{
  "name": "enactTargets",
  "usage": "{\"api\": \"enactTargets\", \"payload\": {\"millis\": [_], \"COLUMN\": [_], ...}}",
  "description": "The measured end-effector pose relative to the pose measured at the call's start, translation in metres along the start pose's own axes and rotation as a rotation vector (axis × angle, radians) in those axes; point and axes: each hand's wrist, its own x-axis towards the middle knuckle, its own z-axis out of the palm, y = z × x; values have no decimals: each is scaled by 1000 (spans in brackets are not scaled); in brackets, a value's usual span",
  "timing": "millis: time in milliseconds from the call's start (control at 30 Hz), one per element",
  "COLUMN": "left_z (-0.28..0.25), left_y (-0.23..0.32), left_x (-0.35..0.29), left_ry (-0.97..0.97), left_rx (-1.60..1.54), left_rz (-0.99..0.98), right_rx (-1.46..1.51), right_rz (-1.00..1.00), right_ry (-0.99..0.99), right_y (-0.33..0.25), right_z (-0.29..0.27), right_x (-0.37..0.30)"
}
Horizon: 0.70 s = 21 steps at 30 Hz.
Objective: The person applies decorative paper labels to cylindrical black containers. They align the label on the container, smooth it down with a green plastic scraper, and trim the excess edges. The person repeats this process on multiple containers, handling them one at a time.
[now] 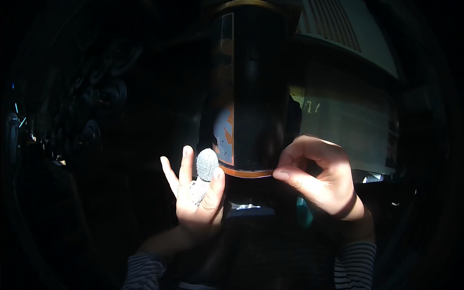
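Observation:
A tall, dark canister-like object stands in front of me, with a copper-orange band along its near lower edge. Down its left side runs a panel patterned in pale blue and orange. My left hand is beside the near left corner, with a ribbed grey-white cloth wrapped over a finger and bunched against the palm. Two other fingers of that hand stretch upward, and the thumb presses beside the cloth. My right hand pinches the canister's near right corner between thumb and curled fingers.
Behind on the right is a pale panel with slats, above a greenish-grey flat surface. Something teal lies below my right hand. Dim round shapes show at left. Deep shadow hides most of the surroundings.

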Motion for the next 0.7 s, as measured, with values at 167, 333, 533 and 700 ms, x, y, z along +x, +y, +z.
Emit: {"api": "enactTargets", "payload": {"millis": [167,333,533,700], "left_z": [18,30,0,-6], "left_y": [15,18,12,-10], "left_x": [2,17,68,29], "left_ry": [175,289,29,-101], "left_rx": [357,345,303,-115], "left_rz": [131,275,157,-93], "right_rx": [-64,125,-46,25], "right_rz": [76,135,157,150], "right_ry": [-32,27,-9,-12], "right_y": [-4,-1,-4,-13], "right_z": [-5,-6,-7,2], "right_x": [1,-7,-3,3]}}
